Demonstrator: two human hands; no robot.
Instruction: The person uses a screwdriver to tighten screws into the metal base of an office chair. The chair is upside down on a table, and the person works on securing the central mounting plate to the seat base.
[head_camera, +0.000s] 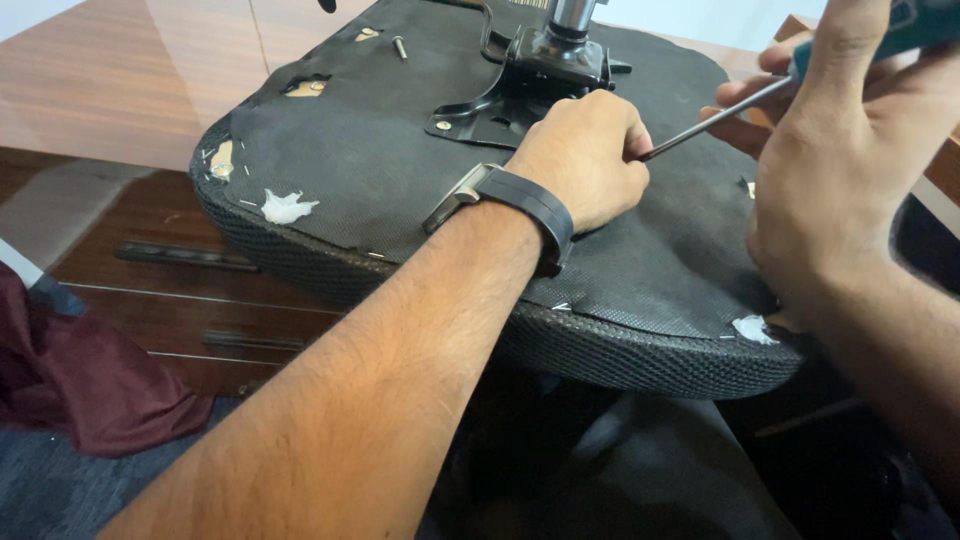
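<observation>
The left hand (585, 155) pinches the screwdriver (700, 128) tip; the right hand (840, 150) grips its slim, stiff shaft. The upturned seat (380, 170) (padded, bulky) looks best held by its rim.

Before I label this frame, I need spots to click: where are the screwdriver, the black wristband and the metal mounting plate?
screwdriver (715, 125), head view, on its thin metal shaft.
black wristband (530, 205), head view, on the strap over the left wrist.
metal mounting plate (480, 110), head view, on its flat black arm.

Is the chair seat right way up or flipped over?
Flipped: the seat's black underside fabric and metal mounting plate face up.
</observation>
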